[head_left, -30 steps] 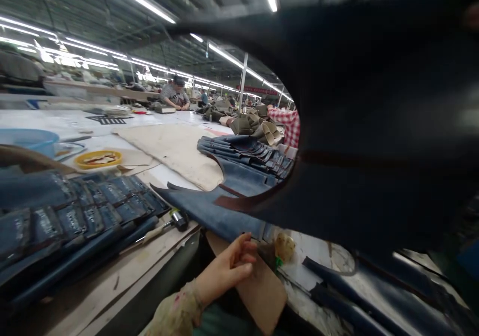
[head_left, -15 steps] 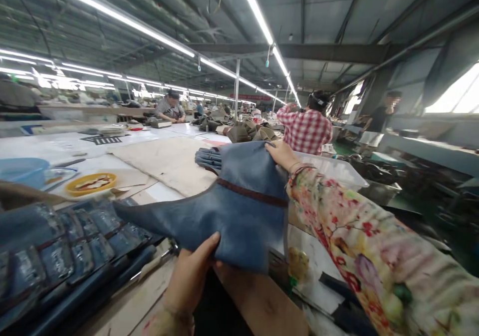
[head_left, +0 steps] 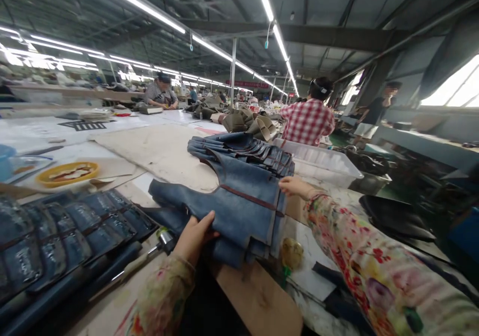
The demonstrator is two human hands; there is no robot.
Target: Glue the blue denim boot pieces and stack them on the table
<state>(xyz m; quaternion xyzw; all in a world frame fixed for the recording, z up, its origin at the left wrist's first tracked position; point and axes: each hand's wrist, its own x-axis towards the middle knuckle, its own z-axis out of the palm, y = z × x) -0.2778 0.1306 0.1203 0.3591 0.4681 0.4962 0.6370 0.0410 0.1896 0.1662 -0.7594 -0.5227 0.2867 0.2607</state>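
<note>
A blue leather boot upper piece point(head_left: 239, 208) with a dark brown strip across it lies in front of me, overlapping other blue pieces beneath. My left hand point(head_left: 196, 233) grips its near left part, thumb on top and fingers underneath. At the right edge, my right hand point(head_left: 294, 186) has its fingers pinched together by the leather; whether they hold that edge is hard to make out. Just behind is a fanned pile of similar blue pieces point(head_left: 243, 146). More blue pieces point(head_left: 71, 226), with glossy wet-looking patches, lie overlapped in rows at the left.
A tool with a dark, green-marked end point(head_left: 165, 239) lies by my left wrist. Further off are a yellow dish point(head_left: 67, 173), a pale sheet point(head_left: 149, 151) and a translucent plastic bin point(head_left: 322, 164). A co-worker in a checked shirt point(head_left: 309, 119) stands beyond the bin.
My right hand has come down from the piece's top edge to its right side. The raised piece now lies lower and flatter, exposing the pile behind. My left hand still grips the leather.
</note>
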